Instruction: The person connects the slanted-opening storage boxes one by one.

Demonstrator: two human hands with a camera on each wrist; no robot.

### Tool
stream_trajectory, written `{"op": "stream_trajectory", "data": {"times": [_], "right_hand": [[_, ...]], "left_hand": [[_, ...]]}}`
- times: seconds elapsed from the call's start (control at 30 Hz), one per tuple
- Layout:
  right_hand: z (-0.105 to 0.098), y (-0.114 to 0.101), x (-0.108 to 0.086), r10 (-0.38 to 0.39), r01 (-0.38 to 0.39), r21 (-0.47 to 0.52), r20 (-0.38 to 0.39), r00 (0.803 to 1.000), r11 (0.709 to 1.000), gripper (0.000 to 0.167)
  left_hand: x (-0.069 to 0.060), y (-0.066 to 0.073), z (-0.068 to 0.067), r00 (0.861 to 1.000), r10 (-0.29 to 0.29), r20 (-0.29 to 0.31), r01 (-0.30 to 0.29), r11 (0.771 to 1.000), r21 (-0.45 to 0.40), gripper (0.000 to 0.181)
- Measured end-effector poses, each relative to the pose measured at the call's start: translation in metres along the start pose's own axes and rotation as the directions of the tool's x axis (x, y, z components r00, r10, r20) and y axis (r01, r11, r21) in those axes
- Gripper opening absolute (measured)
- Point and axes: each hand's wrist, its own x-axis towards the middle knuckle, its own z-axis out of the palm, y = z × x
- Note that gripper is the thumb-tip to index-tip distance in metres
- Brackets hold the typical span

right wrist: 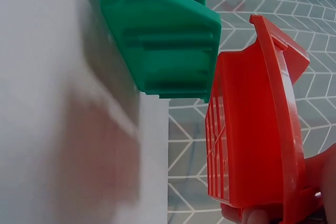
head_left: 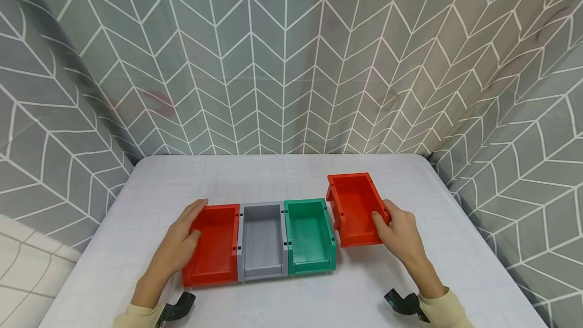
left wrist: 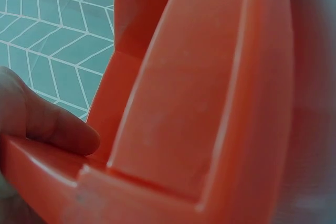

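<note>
My left hand [head_left: 176, 244] grips the left wall of a red plastic bin [head_left: 217, 247], the thumb on the inner side. That bin sits at the left end of a row, beside a grey bin [head_left: 263, 239] and then a green bin [head_left: 310, 232]. A second red bin [head_left: 357, 209] is held by its right wall in my right hand [head_left: 402, 232], thumb inside. In the right wrist view this red bin [right wrist: 252, 129] hangs tilted off the table, to the right of the green bin [right wrist: 168, 45]. All the bins look empty.
A white cloth covers the table [head_left: 273, 305]. Behind it and along both sides hangs a grey curtain [head_left: 282, 65] with white chevron lines. Black wrist mounts [head_left: 179, 306] show at both sleeves.
</note>
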Motion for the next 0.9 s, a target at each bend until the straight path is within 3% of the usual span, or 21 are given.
{"op": "stream_trajectory", "data": {"times": [0.9], "right_hand": [[0.003, 0.002, -0.023, -0.001, 0.001, -0.011, -0.012, 1.0, 1.0, 0.022]], "left_hand": [[0.0, -0.002, 0.002, 1.0, 0.003, -0.01, -0.003, 1.0, -0.019, 0.069]]}}
